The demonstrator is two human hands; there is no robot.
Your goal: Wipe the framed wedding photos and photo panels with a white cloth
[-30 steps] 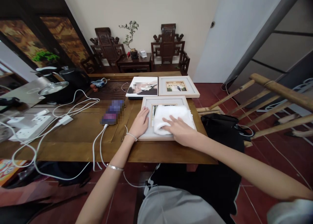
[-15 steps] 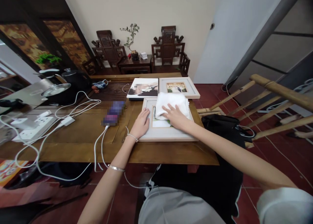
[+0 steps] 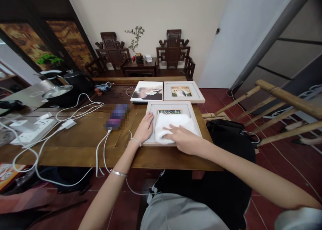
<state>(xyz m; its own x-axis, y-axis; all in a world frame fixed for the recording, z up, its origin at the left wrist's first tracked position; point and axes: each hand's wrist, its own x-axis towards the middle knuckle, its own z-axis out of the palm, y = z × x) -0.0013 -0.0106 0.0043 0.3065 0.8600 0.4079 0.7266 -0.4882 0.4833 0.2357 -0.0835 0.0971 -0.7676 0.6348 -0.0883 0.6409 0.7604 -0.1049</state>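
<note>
A pale wooden picture frame (image 3: pixel 195 121) with a light grey mount lies flat near the table's front edge. My left hand (image 3: pixel 144 129) rests along its left side, fingers stretched out and flat. Over the lower part of the frame, a folded white towel (image 3: pixel 163 122) covers most of the photo, leaving only a green strip at the top. My right hand (image 3: pixel 184 138) grips the towel from above, pressing it onto the frame. Some of its fingertips sink into the fold.
Behind lie a second framed photo (image 3: pixel 198 96) and a white-edged photo panel (image 3: pixel 137 92). Left are a phone (image 3: pixel 117 116) on a cable, a power strip (image 3: pixel 37 131), loose white cords and a lidded pot (image 3: pixel 57 92). A bamboo chair (image 3: pixel 284 92) stands right.
My right hand has drawn the towel toward me and slightly left, from the frame's upper part to its lower edge. My left hand stays put.
</note>
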